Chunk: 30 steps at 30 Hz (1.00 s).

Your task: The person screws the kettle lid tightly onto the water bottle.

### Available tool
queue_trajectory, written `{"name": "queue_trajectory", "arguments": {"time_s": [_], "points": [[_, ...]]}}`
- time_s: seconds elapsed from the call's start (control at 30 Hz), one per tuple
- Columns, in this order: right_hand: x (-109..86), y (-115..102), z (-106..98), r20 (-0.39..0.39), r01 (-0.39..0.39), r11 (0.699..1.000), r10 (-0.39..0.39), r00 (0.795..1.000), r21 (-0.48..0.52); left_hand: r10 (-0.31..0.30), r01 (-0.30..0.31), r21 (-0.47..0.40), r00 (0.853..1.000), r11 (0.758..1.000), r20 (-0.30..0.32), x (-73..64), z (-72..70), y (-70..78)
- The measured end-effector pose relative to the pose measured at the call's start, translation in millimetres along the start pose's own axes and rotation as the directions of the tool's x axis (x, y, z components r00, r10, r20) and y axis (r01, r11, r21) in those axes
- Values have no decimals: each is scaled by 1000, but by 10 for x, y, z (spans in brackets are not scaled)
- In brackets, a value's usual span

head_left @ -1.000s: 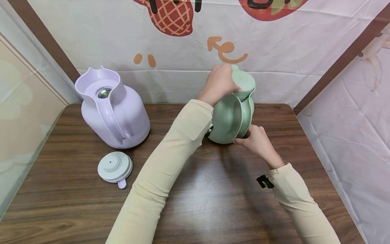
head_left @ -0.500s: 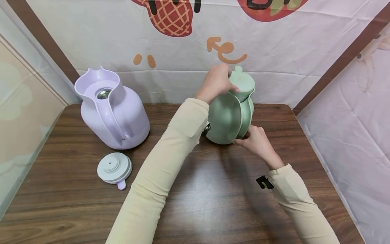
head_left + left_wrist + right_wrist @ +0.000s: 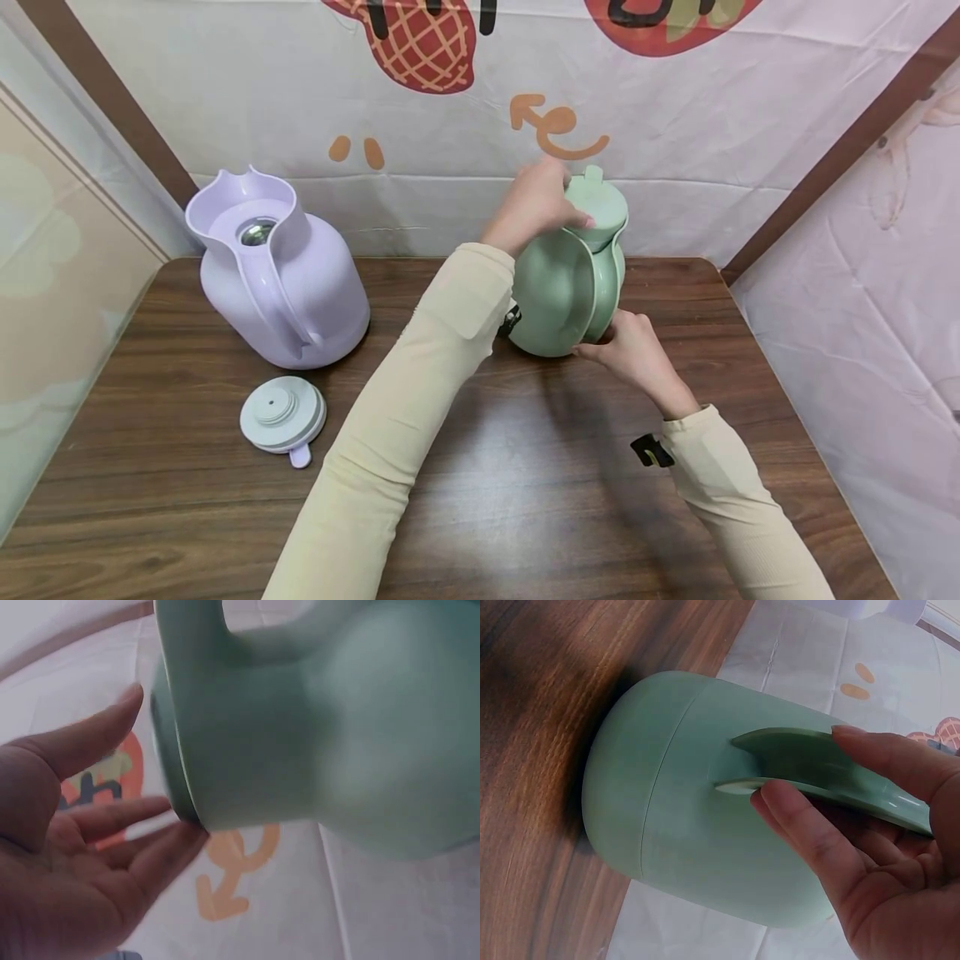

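Note:
A pale green thermos jug [image 3: 551, 292] stands at the back of the table, right of centre, its handle toward me. My left hand [image 3: 532, 204] reaches over its top and grips the round green lid [image 3: 600, 204] between thumb and fingers. The lid's small tab [image 3: 593, 173] points toward the back wall. In the left wrist view the fingers [image 3: 172, 851] lie at the lid's edge. Low on the jug, my right hand [image 3: 633, 350] holds the handle; the right wrist view shows thumb and fingers on either side of that handle [image 3: 802, 754].
On the left stands a lavender thermos jug [image 3: 322, 275], its mouth uncovered. In front of it a grey-and-lavender lid [image 3: 281, 412] lies underside up on the brown wooden table [image 3: 495, 500]. A printed cloth [image 3: 450, 208] hangs close behind the table.
The green lid has turned under my left hand, its tab swinging to the right. The left hand shifted slightly back left, then stayed. My right hand and both jugs keep their places.

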State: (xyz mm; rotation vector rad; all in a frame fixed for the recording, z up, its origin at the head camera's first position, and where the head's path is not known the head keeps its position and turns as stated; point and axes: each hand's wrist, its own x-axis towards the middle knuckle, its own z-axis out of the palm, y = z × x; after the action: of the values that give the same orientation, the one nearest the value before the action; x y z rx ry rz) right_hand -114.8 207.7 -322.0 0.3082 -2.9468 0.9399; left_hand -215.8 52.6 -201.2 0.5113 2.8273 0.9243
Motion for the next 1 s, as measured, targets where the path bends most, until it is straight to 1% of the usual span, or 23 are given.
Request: {"name": "queue_trajectory", "arguments": {"time_s": [0.23, 0.4, 0.53, 0.7, 0.8, 0.93, 1.0], "points": [[3, 8, 5, -10, 1, 1000, -1, 1000, -3, -93, 96, 57, 994, 994, -62, -56, 61, 157], [0, 14, 6, -9, 2, 1000, -2, 1000, 2, -122, 129, 82, 989, 988, -82, -56, 96, 197], [-1, 14, 7, -7, 1, 1000, -1, 1000, 8, -108, 115, 86, 991, 990, -80, -33, 101, 174], [1, 10, 8, -14, 9, 1000, -9, 1000, -1, -91, 94, 87, 995, 992, -40, 26, 70, 112], [1, 6, 7, -16, 14, 1000, -14, 1000, -2, -79, 79, 54, 997, 995, -5, 51, 43, 67], [-1, 6, 6, -11, 15, 1000, -15, 1000, -1, -46, 46, -8, 998, 999, 45, 65, 5, 8], [0, 6, 5, -10, 16, 1000, -16, 1000, -2, -32, 33, -17, 998, 999, 63, 69, -16, -10]]}}
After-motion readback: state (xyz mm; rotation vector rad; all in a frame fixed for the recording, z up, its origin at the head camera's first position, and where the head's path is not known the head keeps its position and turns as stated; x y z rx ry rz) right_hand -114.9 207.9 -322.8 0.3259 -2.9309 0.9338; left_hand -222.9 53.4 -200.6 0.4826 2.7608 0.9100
